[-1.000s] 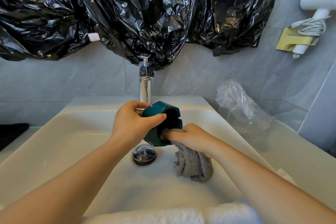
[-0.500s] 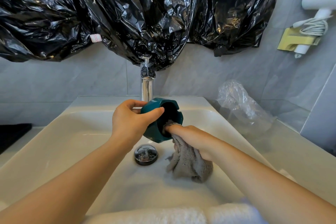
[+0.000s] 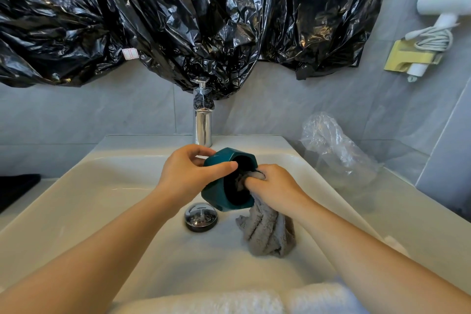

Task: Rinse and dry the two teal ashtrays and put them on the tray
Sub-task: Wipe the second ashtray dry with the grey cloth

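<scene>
My left hand [image 3: 187, 173] grips a teal ashtray [image 3: 219, 192] over the white sink [image 3: 76, 199], tilted on its side with its dark opening facing right. My right hand [image 3: 275, 188] holds a grey cloth [image 3: 267, 232] and presses part of it into the ashtray's opening. The rest of the cloth hangs down into the basin. A second ashtray and a tray are not in view.
A chrome tap [image 3: 203, 122] stands behind the ashtray and a chrome drain plug [image 3: 201, 216] sits below it. Black plastic sheeting [image 3: 178, 20] covers the wall above. A clear plastic bag [image 3: 336, 150] lies on the right counter. A white towel [image 3: 229, 301] lies on the near rim.
The ashtray has been turned in my left hand so its opening faces more toward the right. My right hand has pushed the cloth further into it.
</scene>
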A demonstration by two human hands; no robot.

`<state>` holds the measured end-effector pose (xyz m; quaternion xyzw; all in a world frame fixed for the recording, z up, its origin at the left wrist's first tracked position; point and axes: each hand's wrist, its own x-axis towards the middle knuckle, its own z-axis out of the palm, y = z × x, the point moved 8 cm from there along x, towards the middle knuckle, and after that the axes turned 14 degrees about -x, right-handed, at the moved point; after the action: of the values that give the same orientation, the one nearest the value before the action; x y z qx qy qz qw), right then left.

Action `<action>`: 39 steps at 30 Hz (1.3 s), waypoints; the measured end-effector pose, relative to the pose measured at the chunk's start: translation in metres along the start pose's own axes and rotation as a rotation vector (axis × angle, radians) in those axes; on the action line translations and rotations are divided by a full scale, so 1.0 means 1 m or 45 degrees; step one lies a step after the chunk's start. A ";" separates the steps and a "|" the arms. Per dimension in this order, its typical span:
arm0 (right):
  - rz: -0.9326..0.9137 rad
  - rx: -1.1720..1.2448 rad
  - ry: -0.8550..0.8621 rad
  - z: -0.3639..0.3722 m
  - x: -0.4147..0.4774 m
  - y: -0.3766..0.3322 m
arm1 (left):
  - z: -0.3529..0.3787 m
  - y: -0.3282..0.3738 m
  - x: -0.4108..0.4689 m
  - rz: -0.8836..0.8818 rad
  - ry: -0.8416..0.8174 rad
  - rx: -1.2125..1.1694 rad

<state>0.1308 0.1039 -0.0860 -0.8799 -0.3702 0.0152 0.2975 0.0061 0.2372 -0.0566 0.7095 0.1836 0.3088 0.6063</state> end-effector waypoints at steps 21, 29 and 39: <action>0.161 0.158 -0.063 0.005 0.005 0.014 | 0.011 0.005 -0.008 0.079 -0.075 0.073; 0.039 -0.299 0.333 -0.035 -0.005 0.000 | 0.017 0.003 -0.009 0.038 -0.181 0.106; 0.473 0.390 -0.468 0.033 -0.009 0.023 | 0.011 0.001 -0.009 0.030 -0.089 0.027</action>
<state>0.1313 0.1019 -0.1270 -0.8599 -0.2441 0.2841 0.3469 0.0068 0.2233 -0.0587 0.7285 0.1572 0.2887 0.6010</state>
